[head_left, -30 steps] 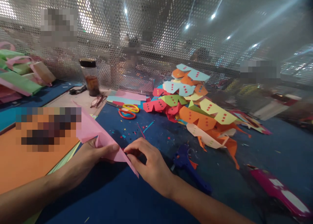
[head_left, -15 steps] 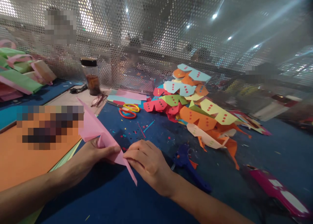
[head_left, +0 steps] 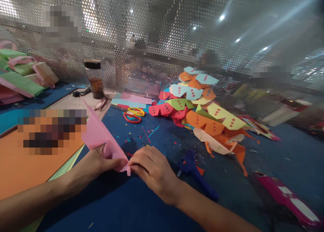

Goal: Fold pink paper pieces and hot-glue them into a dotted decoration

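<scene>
A folded sheet of pink paper (head_left: 97, 129) is held up above the blue tabletop (head_left: 106, 205), slanting from upper left to lower right. My left hand (head_left: 101, 162) grips its lower part, thumb on the near face and fingers behind. At the lower right end, my right hand (head_left: 152, 169) pinches the narrow pink strip, which now shows only a short tip hanging down between the hands. The two hands nearly touch there. Beyond them lie scissors (head_left: 133, 115) with red and yellow handles and small paper scraps (head_left: 154, 130).
A blue glue gun (head_left: 194, 173) lies right of my right hand. Behind it rises a heap of folded coloured paper pieces (head_left: 205, 120). A lidded jar (head_left: 96, 81), glasses (head_left: 102, 103) and orange sheets (head_left: 30, 171) are on the left. A magenta object (head_left: 287, 198) sits at the right.
The long pink strip that pointed down to the right is now bent back at my right fingertips, leaving a short tip. Both hands have shifted only slightly.
</scene>
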`<state>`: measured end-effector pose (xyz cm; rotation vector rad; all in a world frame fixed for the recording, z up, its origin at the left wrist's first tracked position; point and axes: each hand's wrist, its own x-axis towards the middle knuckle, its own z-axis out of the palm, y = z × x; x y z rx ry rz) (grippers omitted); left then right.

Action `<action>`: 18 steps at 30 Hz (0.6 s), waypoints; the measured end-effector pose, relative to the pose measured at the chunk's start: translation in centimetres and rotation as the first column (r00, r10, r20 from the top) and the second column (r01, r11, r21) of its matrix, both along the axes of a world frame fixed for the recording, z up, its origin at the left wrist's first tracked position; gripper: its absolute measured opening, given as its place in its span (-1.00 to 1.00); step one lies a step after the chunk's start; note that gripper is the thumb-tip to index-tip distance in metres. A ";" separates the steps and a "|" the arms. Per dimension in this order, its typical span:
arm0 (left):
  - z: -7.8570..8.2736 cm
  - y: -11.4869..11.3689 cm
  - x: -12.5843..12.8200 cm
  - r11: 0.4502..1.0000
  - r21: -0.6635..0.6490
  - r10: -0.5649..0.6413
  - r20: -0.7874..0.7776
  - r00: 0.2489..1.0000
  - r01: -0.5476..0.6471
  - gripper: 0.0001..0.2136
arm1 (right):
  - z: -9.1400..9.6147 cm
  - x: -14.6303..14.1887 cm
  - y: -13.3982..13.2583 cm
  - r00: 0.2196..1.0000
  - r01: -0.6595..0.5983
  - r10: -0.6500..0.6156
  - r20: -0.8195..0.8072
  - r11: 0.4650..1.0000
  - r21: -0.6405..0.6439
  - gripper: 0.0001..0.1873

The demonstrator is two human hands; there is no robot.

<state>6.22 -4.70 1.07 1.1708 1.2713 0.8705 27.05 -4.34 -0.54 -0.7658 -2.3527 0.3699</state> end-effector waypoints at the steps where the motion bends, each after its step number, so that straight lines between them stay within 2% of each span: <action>1: -0.1 0.0 0.0 1.000 0.000 0.003 -0.021 1.000 -0.003 -0.76 | -0.1 -0.1 0.0 1.000 -0.003 0.002 -0.018 1.000 -0.019 -0.73; 5: -0.9 0.1 -0.2 0.998 -0.003 0.056 -0.090 0.994 -0.056 -0.73 | -0.4 -0.3 0.1 0.996 0.001 -0.010 -0.084 0.994 -0.111 -0.76; 8: -1.6 0.3 -0.3 1.000 0.001 -0.001 -0.050 0.999 0.001 -0.79 | -0.4 -0.5 0.1 0.992 0.001 -0.022 -0.125 0.986 -0.166 -0.73; 11: -2.1 0.3 -0.4 0.998 0.032 -0.056 -0.047 0.997 0.058 -0.75 | -0.4 -0.6 0.1 0.987 -0.011 -0.021 -0.157 0.980 -0.198 -0.72; 15: -2.3 0.2 -0.5 0.999 0.038 -0.021 -0.108 0.994 0.025 -0.79 | -0.4 -0.5 0.1 0.988 -0.003 -0.037 -0.151 0.966 -0.257 -0.75; 18: -2.1 0.1 -0.4 0.999 0.043 -0.014 -0.084 0.996 0.018 -0.82 | -0.4 -0.5 0.1 0.991 -0.008 -0.031 -0.130 0.956 -0.295 -0.78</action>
